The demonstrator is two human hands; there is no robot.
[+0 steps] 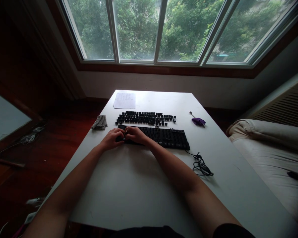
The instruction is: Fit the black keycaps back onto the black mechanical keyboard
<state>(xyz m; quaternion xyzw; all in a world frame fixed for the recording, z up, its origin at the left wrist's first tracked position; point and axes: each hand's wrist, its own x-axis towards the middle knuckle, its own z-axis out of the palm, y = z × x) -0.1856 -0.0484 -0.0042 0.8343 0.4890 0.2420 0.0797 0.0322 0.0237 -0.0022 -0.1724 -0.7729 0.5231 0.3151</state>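
We logged the keyboard [180, 140] as dull plastic. Beyond it: matt plastic keycaps [151, 120], then a smooth paper sheet [124, 100]. Left of it we found rough, nappy cloth [99, 122]; right of it, plastic-sheathed cable [202, 166]. Beneath it, the tabletop [129, 188] looked smooth, slightly glossy.

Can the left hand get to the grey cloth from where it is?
Probably yes. The grey cloth lies just beyond the left hand, off to its left, and I see nothing standing between them. The hand is busy at the keyboard, though, so it would likely have to leave that first.
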